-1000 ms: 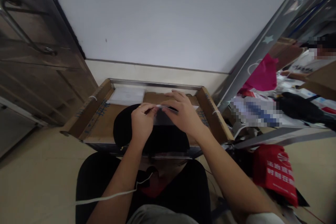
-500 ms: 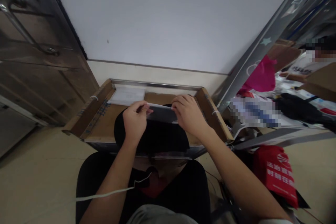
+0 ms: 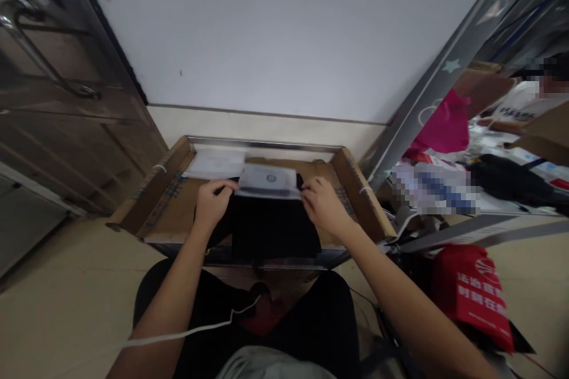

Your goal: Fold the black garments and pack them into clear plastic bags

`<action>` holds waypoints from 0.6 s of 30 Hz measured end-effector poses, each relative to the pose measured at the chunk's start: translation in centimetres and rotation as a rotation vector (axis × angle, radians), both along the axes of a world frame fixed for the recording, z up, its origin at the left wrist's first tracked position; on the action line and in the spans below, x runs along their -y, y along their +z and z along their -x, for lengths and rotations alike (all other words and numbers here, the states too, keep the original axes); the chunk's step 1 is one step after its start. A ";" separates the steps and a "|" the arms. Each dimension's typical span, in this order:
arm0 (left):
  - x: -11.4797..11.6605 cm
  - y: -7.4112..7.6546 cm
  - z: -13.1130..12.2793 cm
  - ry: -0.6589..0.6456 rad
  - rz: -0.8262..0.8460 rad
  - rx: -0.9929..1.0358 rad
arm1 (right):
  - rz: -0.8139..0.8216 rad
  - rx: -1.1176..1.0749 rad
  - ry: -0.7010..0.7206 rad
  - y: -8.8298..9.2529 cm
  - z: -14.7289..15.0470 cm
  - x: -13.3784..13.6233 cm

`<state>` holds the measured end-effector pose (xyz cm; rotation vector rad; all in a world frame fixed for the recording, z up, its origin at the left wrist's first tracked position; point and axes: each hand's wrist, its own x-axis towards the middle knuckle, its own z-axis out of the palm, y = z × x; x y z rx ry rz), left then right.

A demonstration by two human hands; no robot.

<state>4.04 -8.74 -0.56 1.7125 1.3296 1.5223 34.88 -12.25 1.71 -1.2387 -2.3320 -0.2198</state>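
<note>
Head view: we look down on both hands over the cardboard-lined desk (image 3: 169, 213).
Left hand (image 3: 212, 204): grip pinched shut on the left edge of the clear bag (image 3: 268, 182), thumb on top.
Right hand (image 3: 324, 207): grip closed on the bag's right edge, fingers curled under.
Clear bag: held between the hands, low over the middle of the desk; its far end, with a round-marked label, points toward the wall.
Black garment (image 3: 273, 231): inside the bag or under it, we cannot tell; its near end reaches the desk's front edge.
Flat packet (image 3: 216, 163): lies on the desk just beyond the left hand, near the bag's corner.
Risk, slip: slick film and small pinches; we judge either grip could lose it, and the garment could slide off the front edge.
Risk, snag: the white cable (image 3: 186, 331) by the left forearm could catch.
Off right: red bag (image 3: 475, 296); another person, well apart.
</note>
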 end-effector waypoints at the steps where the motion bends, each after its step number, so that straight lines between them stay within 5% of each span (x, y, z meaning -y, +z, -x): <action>1: 0.5 -0.8 0.4 0.024 0.006 -0.060 | 0.043 -0.002 0.033 -0.9 -0.1 0.4; 3: 1.1 -1.6 0.7 0.059 -0.024 -0.162 | 0.098 -0.071 0.043 -2.3 0.0 0.8; 6: 0.4 -0.9 -0.6 0.024 -0.080 -0.301 | 0.120 -0.246 -0.005 -3.2 1.3 0.0; 11: -5.1 1.1 -5.8 -0.052 -0.131 -0.507 | 0.162 -0.318 -0.086 -4.0 5.5 -4.8; 14: -7.5 -0.5 -7.8 -0.085 -0.113 -0.607 | 0.251 -0.283 -0.165 -5.3 6.9 -7.0; 18: -7.8 -3.8 -7.6 -0.153 -0.148 -0.694 | 0.322 -0.202 -0.181 -7.1 7.1 -7.0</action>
